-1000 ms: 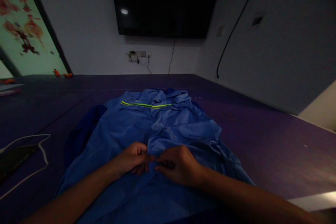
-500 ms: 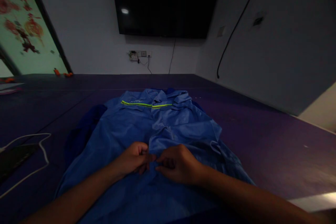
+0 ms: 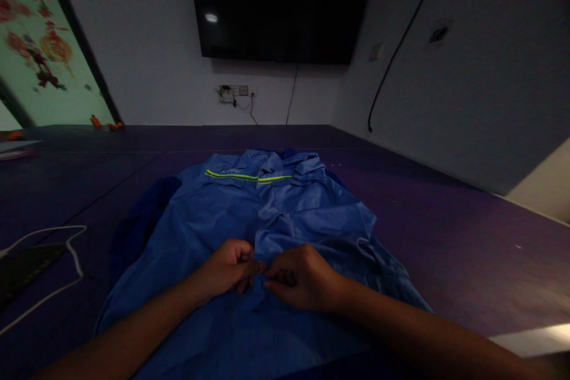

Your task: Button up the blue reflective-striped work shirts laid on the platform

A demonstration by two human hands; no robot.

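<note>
A blue work jacket (image 3: 209, 214) lies front side up before me, its collar at the far end and a yellow-green stripe across the chest. Its front placket runs down the middle, with creased cloth beside it. My left hand (image 3: 235, 267) pinches the cloth at this front edge, fingers curled, thumb pointing right. Close against it, my right hand (image 3: 305, 279) is also closed in a pinch on the jacket's front. The fingertips of both hands nearly meet. Whatever small part lies between them is hidden.
The jacket rests on a purple surface (image 3: 445, 237). To the left lie a dark flat device (image 3: 29, 273) and a white cable (image 3: 78, 261). A wall-mounted screen (image 3: 285, 6) hangs beyond, above wall sockets (image 3: 236, 93). Small orange objects (image 3: 104, 123) sit at the far left.
Almost nothing differs. Both hands stay at the jacket's front edge, with only a very slight shift of the left fingers and the cloth near them.
</note>
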